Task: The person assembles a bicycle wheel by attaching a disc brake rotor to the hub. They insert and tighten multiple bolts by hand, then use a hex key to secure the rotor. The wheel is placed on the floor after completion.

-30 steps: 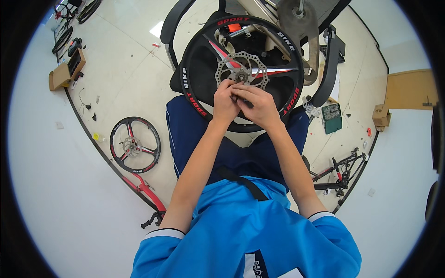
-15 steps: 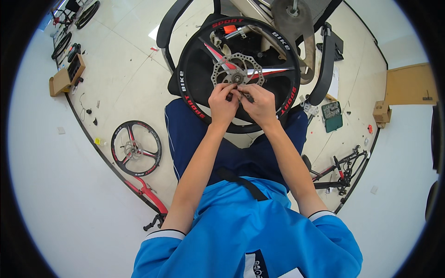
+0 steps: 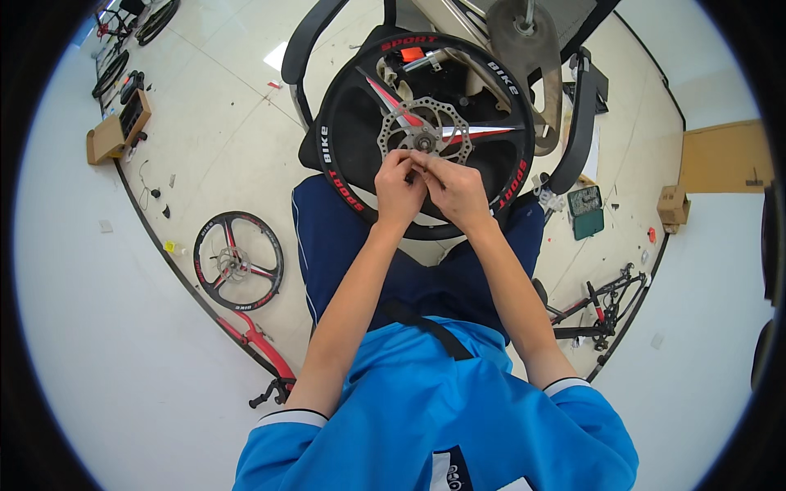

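Observation:
A black three-spoke bicycle wheel (image 3: 330, 155) with red and silver trim rests on my lap and over a black chair seat. Its perforated brake disc (image 3: 456, 153) faces up, with the hub axle (image 3: 423, 142) at the centre. Just on the near side of the axle, the fingertips of my left hand (image 3: 399, 192) and my right hand (image 3: 455, 192) meet in a pinch. Whatever lies between them is too small and hidden to make out. Both hands are closed, over the lower part of the disc.
A similar wheel (image 3: 211, 282) and a red frame part (image 3: 270, 348) lie on the left floor. To the right are an open green case (image 3: 587, 225) and a black bicycle frame (image 3: 602, 315). Chair armrests (image 3: 577, 131) flank the wheel; a cardboard box (image 3: 105, 141) stands far left.
My fingers have drawn closer together near the axle, and the right hand's fingers now reach over toward the left fingertips. The whole view has shifted slightly.

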Available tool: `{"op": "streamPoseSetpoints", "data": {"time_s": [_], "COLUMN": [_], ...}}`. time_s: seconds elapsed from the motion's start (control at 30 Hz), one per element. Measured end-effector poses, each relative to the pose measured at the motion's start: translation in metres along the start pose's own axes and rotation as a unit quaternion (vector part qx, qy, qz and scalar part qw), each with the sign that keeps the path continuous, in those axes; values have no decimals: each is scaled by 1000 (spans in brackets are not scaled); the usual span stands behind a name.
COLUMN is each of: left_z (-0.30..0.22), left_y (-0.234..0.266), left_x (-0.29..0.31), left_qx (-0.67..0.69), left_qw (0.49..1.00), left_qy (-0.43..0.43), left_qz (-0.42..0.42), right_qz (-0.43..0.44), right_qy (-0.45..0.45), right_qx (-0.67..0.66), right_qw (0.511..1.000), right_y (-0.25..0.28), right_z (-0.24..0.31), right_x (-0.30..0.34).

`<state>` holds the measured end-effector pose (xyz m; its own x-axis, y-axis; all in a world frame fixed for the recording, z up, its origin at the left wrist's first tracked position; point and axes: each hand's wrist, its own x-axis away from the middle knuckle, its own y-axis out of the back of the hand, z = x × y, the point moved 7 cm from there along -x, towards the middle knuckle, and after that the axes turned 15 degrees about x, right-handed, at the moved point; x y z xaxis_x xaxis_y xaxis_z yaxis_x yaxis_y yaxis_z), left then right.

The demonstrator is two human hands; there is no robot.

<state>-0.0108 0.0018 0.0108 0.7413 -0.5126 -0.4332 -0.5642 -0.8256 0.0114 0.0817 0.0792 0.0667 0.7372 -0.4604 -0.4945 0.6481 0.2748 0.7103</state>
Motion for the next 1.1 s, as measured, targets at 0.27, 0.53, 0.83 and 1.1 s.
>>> {"op": "streamPoseSetpoints", "data": {"time_s": [0.27, 0.53, 0.83, 1.1], "left_z": [-4, -10, -10, -12], "left_y": [1, -1, 3, -2], "left_x": [0, -2, -5, 7], "left_qx": [27, 34, 29, -17], "left_qw": [999, 999, 999, 999], "left_qy": [18, -9, 16, -40], "left_qz": [-24, 19, -23, 9], "right_qz": [-6, 3, -53, -67], "right_qy": [3, -55, -77, -1], "right_qx": [56, -73, -58, -19], "right_qw": [998, 996, 994, 998], "right_y": [6, 4, 8, 3], "right_z": [1, -2, 1, 2], "right_x": [-22, -4, -16, 0]}}
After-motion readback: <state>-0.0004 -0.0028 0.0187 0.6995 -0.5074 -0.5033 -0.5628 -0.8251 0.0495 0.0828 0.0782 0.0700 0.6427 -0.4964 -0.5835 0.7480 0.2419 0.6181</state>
